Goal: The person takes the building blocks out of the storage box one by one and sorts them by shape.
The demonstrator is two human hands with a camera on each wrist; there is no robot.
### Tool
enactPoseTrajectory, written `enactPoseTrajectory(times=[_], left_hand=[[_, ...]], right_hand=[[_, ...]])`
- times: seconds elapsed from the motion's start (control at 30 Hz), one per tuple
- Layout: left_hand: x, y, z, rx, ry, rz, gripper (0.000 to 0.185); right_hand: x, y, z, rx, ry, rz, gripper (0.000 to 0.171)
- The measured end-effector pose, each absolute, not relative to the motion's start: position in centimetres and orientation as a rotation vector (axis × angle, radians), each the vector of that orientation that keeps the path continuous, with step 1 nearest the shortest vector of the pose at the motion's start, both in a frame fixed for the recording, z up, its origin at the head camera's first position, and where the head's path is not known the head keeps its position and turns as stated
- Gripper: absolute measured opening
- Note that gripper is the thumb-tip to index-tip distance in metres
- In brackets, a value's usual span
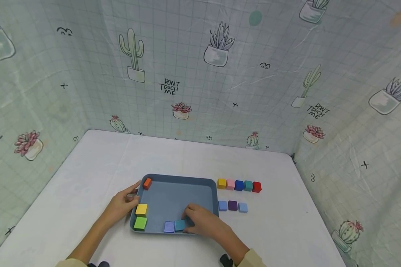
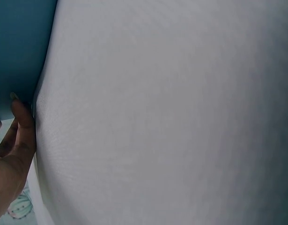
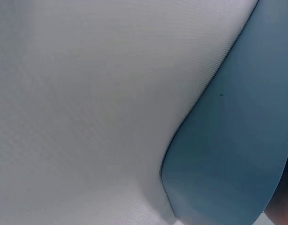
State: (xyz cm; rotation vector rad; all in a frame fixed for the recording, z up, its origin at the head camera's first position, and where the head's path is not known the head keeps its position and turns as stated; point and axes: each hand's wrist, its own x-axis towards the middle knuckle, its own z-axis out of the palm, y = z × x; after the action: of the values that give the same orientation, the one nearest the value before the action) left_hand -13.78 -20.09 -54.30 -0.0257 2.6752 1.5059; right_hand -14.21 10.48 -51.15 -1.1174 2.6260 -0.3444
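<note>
My right hand (image 1: 204, 223) sits at the near edge of the blue tray (image 1: 187, 181), fingers curled down over the teal cube (image 1: 179, 224); I cannot tell whether they pinch it or only rest on it. The cube lies flat on the tray floor, its left face touching the lavender cube (image 1: 169, 226), both close along the near wall. To seat it well I judge I should keep it square to that wall and flush with its neighbour. A cube has no long axis; its edges run roughly parallel to the tray's sides. My left hand (image 1: 121, 205) steadies the tray's left rim, fingers loosely spread against it, beside the yellow cube (image 1: 141, 210) and green cube (image 1: 140, 223). Farther in, an orange cube (image 1: 147, 183) occupies the far left corner
</note>
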Motion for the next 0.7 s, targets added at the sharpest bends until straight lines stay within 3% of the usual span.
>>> enactPoseTrajectory(times=[0.7], left_hand=[[-13.9, -20.1, -54.33, -0.03, 2.685, 1.487, 0.058]], right_hand=[[-14.42, 10.91, -51.55, -1.168, 2.645, -0.339, 0.032]])
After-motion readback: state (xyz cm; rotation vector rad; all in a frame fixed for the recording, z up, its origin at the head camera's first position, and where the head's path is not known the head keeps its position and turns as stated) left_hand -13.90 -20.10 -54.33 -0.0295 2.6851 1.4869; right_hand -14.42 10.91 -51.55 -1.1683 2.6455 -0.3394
